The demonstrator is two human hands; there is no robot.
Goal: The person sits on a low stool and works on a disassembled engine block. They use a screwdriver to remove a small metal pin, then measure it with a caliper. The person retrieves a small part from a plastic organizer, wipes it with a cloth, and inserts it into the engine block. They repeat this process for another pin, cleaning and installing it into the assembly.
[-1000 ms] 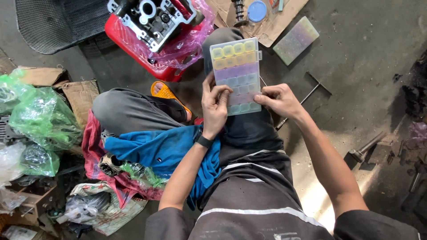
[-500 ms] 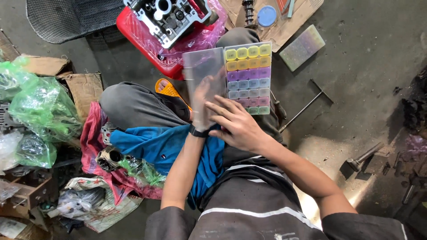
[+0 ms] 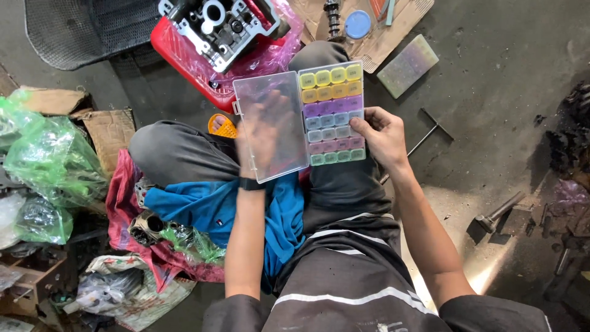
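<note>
A clear plastic organiser box [image 3: 332, 114] lies open over my knee, its tray filled with rows of yellow, purple, blue, pink and green small compartments. The transparent lid [image 3: 270, 126] is swung out to the left. My left hand [image 3: 261, 132] is behind the lid, holding it from underneath, and shows blurred through the plastic. At the tray's right edge my right hand [image 3: 384, 135] grips the box, thumb on the coloured compartments. I sit cross-legged on a concrete floor.
A metal engine cylinder head [image 3: 221, 24] rests in a red tray [image 3: 178, 55] ahead. A second organiser box [image 3: 407, 66], a T-handle wrench [image 3: 424, 138], cardboard [image 3: 369, 37], a blue cloth [image 3: 196, 206], green plastic bags [image 3: 43, 154] and engine parts [image 3: 147, 227] surround me.
The box was closed a second ago. Its lid has since swung fully open to the left, my left hand following beneath it, and my right hand moved to the tray's right edge.
</note>
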